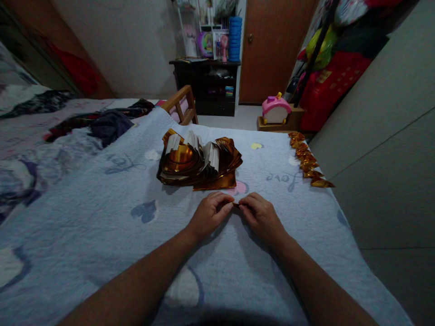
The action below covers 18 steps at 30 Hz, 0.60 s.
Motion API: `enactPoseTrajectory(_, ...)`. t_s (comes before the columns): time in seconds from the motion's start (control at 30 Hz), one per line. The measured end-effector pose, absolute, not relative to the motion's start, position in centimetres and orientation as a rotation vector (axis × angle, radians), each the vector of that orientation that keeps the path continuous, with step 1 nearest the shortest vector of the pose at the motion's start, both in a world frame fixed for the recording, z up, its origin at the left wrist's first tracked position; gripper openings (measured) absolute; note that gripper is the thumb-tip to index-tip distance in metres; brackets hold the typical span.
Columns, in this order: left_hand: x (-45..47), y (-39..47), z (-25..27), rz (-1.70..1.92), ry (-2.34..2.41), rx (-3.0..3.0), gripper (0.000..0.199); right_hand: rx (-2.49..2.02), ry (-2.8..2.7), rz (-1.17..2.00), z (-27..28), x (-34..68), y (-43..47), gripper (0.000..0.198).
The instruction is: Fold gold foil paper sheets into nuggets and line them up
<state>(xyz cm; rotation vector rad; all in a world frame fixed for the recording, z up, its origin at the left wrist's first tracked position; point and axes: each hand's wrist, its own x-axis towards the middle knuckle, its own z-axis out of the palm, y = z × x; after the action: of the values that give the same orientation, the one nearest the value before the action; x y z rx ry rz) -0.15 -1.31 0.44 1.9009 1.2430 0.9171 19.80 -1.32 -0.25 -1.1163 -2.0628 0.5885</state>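
Note:
My left hand [212,210] and my right hand [260,213] meet near the middle of the bed. Between their fingertips they pinch a narrow piece of gold foil paper [235,205], mostly hidden by the fingers. Just beyond my hands lies a loose, curled stack of gold foil paper [200,163] with white undersides showing. One flat gold sheet [217,181] sticks out at its near side. At the right edge of the bed, several folded gold foil pieces [306,158] lie in an overlapping row.
A pale blue bedsheet [102,235] with hearts and lettering spreads beneath everything. Dark clothes [112,124] lie to the left. Past the bed stand a wooden chair [181,106], a dark cabinet [205,86] and a pink toy case [276,110]. A pale panel [380,149] borders the right side.

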Motion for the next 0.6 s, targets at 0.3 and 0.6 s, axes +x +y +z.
enactPoseTrajectory(0.3,0.15,-1.7,-0.06,0.954,1.218,1.789,0.027,-1.111,-2.023,0.569,-0.26,19.52,-1.48,0.016)
enactPoseTrajectory(0.6,0.4,-1.83,0.48,0.94,1.242,1.723,0.017,-1.122,-2.022,0.573,-0.37,19.47,-1.41,0.015)
